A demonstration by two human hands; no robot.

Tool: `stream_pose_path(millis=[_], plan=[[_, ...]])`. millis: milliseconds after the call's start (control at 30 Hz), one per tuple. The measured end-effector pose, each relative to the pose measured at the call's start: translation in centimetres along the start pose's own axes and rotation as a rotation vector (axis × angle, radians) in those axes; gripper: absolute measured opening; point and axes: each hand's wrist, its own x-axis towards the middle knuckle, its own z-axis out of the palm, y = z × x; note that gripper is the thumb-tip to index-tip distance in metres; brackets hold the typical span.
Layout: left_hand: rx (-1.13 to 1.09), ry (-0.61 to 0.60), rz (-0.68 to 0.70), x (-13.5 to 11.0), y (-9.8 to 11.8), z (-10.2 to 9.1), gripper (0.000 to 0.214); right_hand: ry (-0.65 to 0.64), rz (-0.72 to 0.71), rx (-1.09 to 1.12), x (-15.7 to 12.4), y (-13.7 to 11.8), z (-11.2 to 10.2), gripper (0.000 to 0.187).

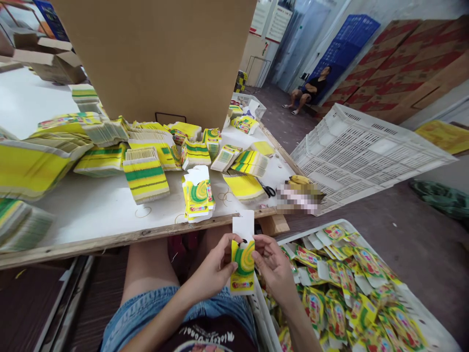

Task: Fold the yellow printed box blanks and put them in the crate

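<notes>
Yellow packet [242, 266] sits above my lap, just short of the table edge, its long axis running from six to twelve o'clock. Its tall white flap points to twelve, away from me; the lettered end points to six, towards my body.

My forearms come in from seven and five o'clock. My left hand [220, 261] is nearly closed, thumb and fingertips pinching the packet's nine o'clock side; my right hand [274, 266] has its thumb and curled fingers on the three o'clock side, near the base of the flap. Both have hold of it.

Its face is bright yellow with a green swirl, and a small band of red lettering crosses the near end. A dark gap shows where the flap begins.

At four o'clock, beside my right arm, a white crate [421, 300] holds a heap of similar packets [335, 313]. On the white table [110, 203], a small pile of cartons [198, 195] lies at eleven, and black-handled scissors [270, 190] at one, with bananas [301, 180] beyond. Bundles of yellow-and-green cartons [145, 175] spread from nine to twelve. Behind them, a large cardboard box [157, 54] rises at eleven. Stacked white crates [366, 151] lean at two; farther off, at one, a person [313, 88] sits near blue crates [340, 46].
</notes>
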Motion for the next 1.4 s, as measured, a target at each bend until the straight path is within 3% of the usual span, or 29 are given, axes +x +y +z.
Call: stream_pose_path(millis=[200, 300, 500, 667, 733, 833, 900, 1033, 1200, 1400], plan=[[-0.182, -0.027, -0.067, 0.1, -0.2, -0.3, 0.043, -0.154, 0.101, 0.027, 0.0, -0.7, -1.1, 0.034], [-0.196, -0.004, -0.096, 0.0, -0.3, -0.3, 0.04, -0.185, 0.12, 0.044, -0.1, -1.1, -1.0, 0.03], [-0.224, -0.073, -0.121, -0.3, -0.1, 0.1, 0.038, -0.233, 0.118, -0.058, 0.2, -1.9, -1.2, 0.023], [-0.207, -0.046, -0.097, -0.1, -0.2, 0.0, 0.078, -0.119, -0.036, -0.192, 0.3, -1.3, -1.0, 0.025], [-0.174, -0.031, -0.081, 0.0, -0.6, -0.1, 0.069, 0.007, -0.021, -0.144, 0.3, -0.8, -0.9, 0.021], [-0.089, 0.049, -0.068, 0.2, -1.1, -0.4, 0.051, 0.19, 0.021, -0.108, 0.4, -0.4, -1.1, 0.033], [0.01, 0.103, -0.057, 0.3, -1.3, -0.4, 0.044, 0.136, 0.077, -0.103, 0.5, -0.6, -1.4, 0.037], [0.142, 0.101, -0.005, 0.3, -1.1, -0.2, 0.04, -0.128, 0.184, -0.134, 0.8, -1.2, -1.4, 0.041], [0.065, 0.062, -0.036, 0.4, -1.0, -0.2, 0.044, -0.079, 0.129, -0.41, 1.1, -1.1, -0.6, 0.029], [-0.076, 0.146, -0.084, 0.6, -1.2, -0.6, 0.05, -0.094, 0.098, -0.469, 0.8, -1.0, 0.2, 0.031]])
